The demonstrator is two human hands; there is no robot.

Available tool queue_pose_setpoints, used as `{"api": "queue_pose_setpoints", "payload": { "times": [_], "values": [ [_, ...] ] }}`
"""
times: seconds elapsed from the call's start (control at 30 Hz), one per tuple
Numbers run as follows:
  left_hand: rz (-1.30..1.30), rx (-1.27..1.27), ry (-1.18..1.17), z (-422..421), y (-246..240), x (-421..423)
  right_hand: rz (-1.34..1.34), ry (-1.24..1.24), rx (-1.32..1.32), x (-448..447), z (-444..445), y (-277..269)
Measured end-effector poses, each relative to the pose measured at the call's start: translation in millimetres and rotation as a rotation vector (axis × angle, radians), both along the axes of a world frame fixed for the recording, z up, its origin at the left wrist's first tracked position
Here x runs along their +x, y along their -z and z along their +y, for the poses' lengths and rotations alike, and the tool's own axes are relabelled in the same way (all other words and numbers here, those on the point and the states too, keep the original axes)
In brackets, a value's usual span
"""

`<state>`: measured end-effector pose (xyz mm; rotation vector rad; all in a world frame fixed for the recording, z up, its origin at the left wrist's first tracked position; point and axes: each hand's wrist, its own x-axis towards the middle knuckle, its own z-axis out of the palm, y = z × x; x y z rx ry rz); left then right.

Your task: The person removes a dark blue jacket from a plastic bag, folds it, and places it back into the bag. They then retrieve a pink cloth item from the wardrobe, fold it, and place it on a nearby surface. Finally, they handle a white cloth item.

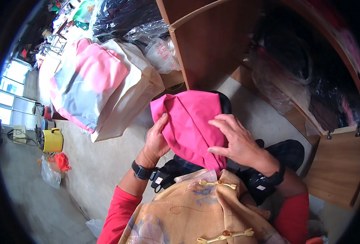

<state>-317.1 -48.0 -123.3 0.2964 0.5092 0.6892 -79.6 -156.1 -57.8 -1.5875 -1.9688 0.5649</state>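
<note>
A bright pink piece of folded fabric (195, 122) lies over my lap, with creases running down its middle. My left hand (160, 135) grips its left edge, thumb on top and the fingers hidden beneath. At the right side of the cloth, my right hand (233, 138) has its fingers spread, the fingertips over or lightly on the surface; whether they press on it I cannot tell. To the upper left, a folded pink and grey garment (97, 73) rests on a cream-coloured bag (131, 97).
An open wooden cabinet (302, 106) with dark clothes and plastic wrapping stands on the right, its brown door panel (210, 42) ahead. A yellow appliance (52, 140) and a clear plastic bag (50, 172) sit on the concrete floor (91, 158) at left.
</note>
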Motion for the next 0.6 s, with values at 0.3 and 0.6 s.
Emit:
{"api": "queue_pose_setpoints", "payload": {
  "times": [0.3, 0.6],
  "values": [
    [-0.227, 0.039, 0.002, 5, -28, -1, -0.012, -0.02, 0.037, -32, -5, 12],
    [0.005, 0.183, -0.087, 18, -60, -7, -0.009, -0.049, 0.237, -32, 10, -4]
  ]
}}
